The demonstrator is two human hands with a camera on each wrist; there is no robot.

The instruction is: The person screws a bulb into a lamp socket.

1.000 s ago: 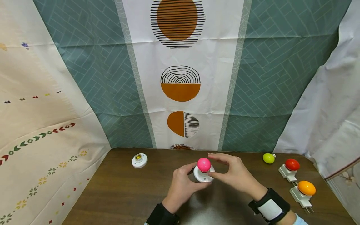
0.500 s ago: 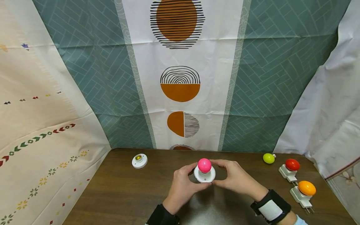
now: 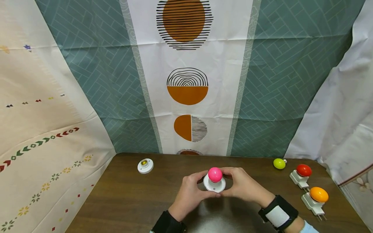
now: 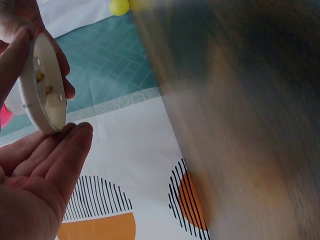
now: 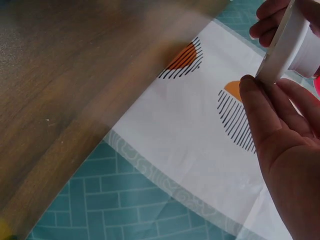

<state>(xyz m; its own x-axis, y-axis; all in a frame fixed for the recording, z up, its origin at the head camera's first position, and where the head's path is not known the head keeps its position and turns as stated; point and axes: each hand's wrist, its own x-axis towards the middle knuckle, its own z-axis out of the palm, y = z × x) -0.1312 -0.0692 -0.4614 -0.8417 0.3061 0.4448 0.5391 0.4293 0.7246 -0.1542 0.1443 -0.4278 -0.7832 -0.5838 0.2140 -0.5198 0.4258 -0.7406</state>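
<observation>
A round white lamp holder (image 3: 214,187) with a pink bulb (image 3: 215,174) on top is held between both hands, above the brown table. My left hand (image 3: 190,191) grips the holder's rim from the left with thumb and fingers. On the other side my right hand (image 3: 246,187) pinches the rim, its thumb tip close to the left thumb. In the left wrist view the base's underside (image 4: 54,105) shows, with small brass screws. The right wrist view shows the rim of the white lamp holder (image 5: 282,47) between the fingers.
A second white lamp holder (image 3: 145,166) without a bulb stands at the table's back left. Toward the right edge lie a yellow-green bulb (image 3: 279,163), a red bulb (image 3: 304,170) in a white plug-in socket and an orange bulb (image 3: 319,194) in another. Cloth hangs behind the table (image 3: 122,200).
My right fingers have moved from beside the pink bulb down to the holder's rim. Both hands have carried the holder slightly right and toward me.
</observation>
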